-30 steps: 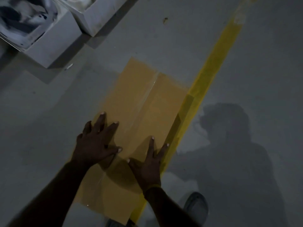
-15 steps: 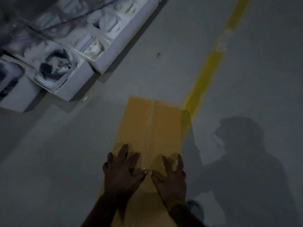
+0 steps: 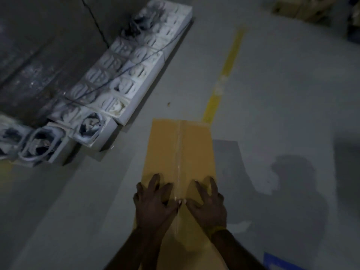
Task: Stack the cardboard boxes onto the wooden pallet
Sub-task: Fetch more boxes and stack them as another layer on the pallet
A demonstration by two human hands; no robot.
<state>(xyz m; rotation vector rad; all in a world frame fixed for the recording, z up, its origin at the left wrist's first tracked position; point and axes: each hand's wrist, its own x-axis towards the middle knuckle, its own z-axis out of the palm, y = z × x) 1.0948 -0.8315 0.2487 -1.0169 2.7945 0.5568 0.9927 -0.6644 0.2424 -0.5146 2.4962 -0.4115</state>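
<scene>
The grey concrete floor [image 3: 282, 94] fills most of the view, and far more of it shows now than a second ago: the person's head has lifted, so the camera looks farther ahead. At ten o'clock a long row of white foam trays [image 3: 124, 75], seen only as a corner before, now runs toward eleven o'clock beside a dark wrapped stack [image 3: 39, 55]. The yellow floor line [image 3: 228, 73] stretches from the centre toward one o'clock, and blurred tan shapes, perhaps more cartons [image 3: 303, 6], lie at the one o'clock edge. No wooden pallet can be made out.

The cardboard box [image 3: 179, 145], taped along its centre seam, sits between centre and six o'clock. It lay angled across the yellow line earlier; now it points straight ahead with its far edge at the line's near end.

The left hand [image 3: 153, 203] and right hand [image 3: 208, 203] rest on the box's top with fingers spread and curled, thumbs nearly touching at the seam, pinching nothing. They have slid closer together. The box looks to be getting pushed or carried forward, so stacking seems yet to come.
</scene>
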